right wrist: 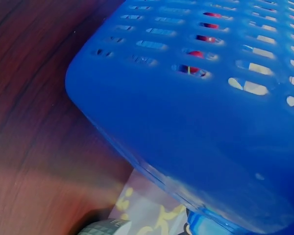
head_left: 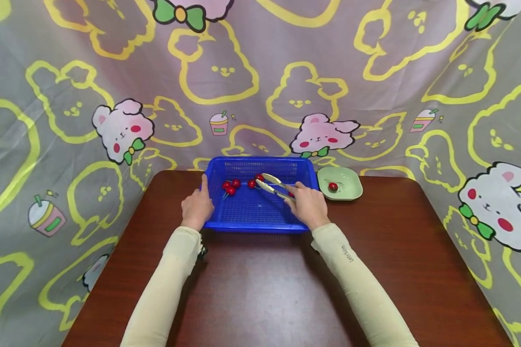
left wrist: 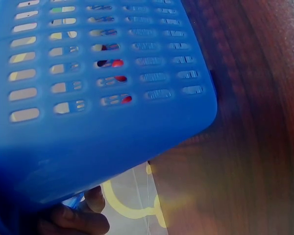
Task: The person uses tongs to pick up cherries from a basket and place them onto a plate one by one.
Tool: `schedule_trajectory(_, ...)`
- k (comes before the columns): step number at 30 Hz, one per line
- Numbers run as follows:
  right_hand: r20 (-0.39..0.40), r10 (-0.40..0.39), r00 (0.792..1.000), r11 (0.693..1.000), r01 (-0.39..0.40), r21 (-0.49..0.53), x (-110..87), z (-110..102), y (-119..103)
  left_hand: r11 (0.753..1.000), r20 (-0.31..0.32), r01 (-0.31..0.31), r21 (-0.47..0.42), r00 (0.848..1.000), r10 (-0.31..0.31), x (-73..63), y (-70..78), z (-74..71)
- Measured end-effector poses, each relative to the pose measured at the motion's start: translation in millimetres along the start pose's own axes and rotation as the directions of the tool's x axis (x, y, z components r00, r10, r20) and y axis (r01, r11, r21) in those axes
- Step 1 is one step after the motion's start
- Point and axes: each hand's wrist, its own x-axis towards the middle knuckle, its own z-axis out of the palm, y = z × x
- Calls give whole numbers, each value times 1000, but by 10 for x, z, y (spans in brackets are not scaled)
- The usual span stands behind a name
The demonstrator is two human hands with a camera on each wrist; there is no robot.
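A blue plastic basket (head_left: 256, 226) with slotted walls stands on the table. My left hand (head_left: 197, 207) grips its left rim, index finger pointing forward; in the left wrist view, curled fingers (left wrist: 85, 215) show at the rim. My right hand (head_left: 311, 205) reaches over the basket's right side and holds metal tongs (head_left: 272, 180). The parted tong tips are right at a pair of red cherries (head_left: 252, 183) in the middle. Several more cherries (head_left: 230, 191) with green stems lie at the left inside. Another bit of red shows beside my right hand, partly hidden.
A pale green dish (head_left: 349, 185) holding one red cherry (head_left: 332, 186) stands just right of the basket. Brown wooden table (head_left: 260, 289) extends in front. A patterned grey cloth (head_left: 243, 62) hangs behind and along both sides.
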Motion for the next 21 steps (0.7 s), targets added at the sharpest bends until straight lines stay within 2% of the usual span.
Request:
schedule_trajectory(5, -37, 11, 999, 999, -9, 37, -1, -27, 3, 1000, -2, -4, 0, 1000, 4, 2, -1, -8)
schedule_trajectory(21, -34, 46, 998, 994, -43, 96, -30, -80, 8, 1000, -3, -6, 6, 1000, 6, -1, -7, -1)
